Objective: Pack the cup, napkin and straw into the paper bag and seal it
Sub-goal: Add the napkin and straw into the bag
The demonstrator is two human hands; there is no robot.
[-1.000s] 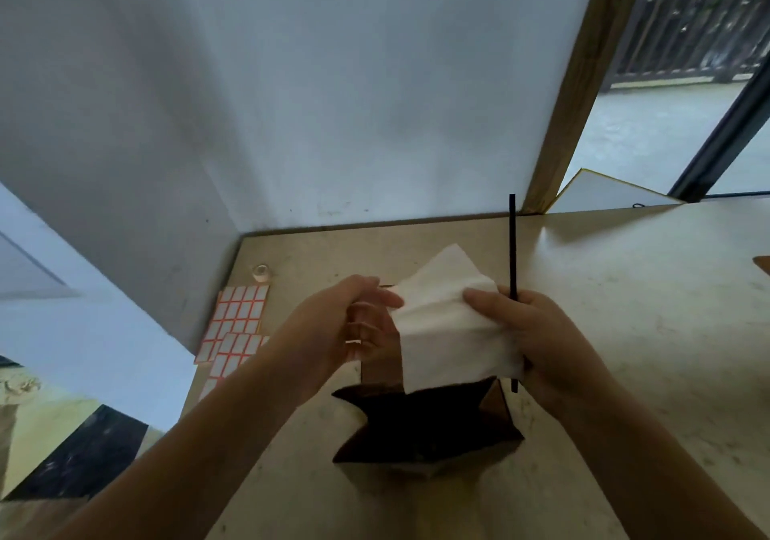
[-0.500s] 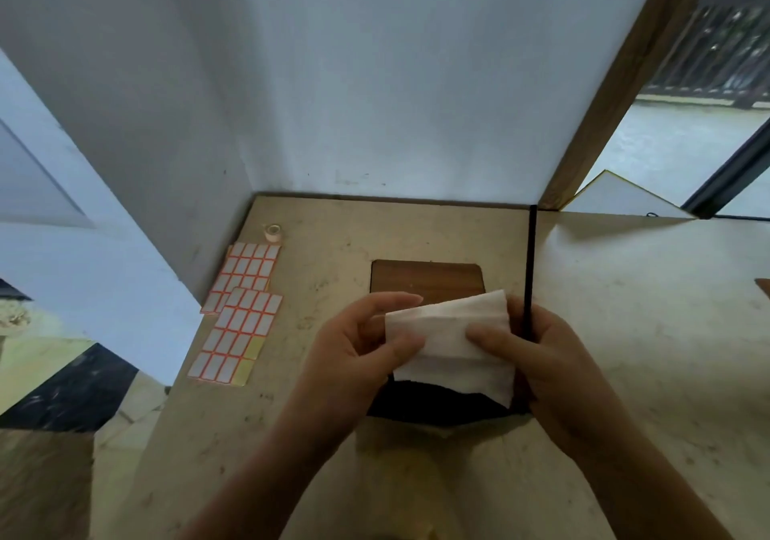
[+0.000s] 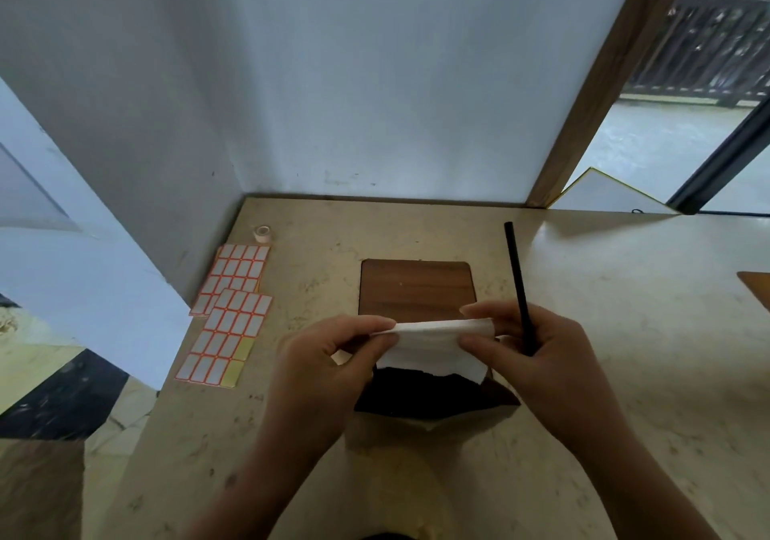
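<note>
Napkin [image 3: 433, 341] now folded narrower, lower over the paper bag [image 3: 433, 408] mouth. Left hand [image 3: 333, 356] pinches its left edge; right hand [image 3: 541, 356] pinches the right edge, also gripping the straw [image 3: 516, 281]. Open table [image 3: 625, 331] lies right.

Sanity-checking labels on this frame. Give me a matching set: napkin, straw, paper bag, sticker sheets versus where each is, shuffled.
Things:
1. napkin
2. straw
3. paper bag
4. sticker sheets

Places:
A. flat on the table, at the left
B. pinched between both hands
C. gripped in the right hand only
D. standing open below the hands

Pairs: 1-B, 2-C, 3-D, 4-A
</note>
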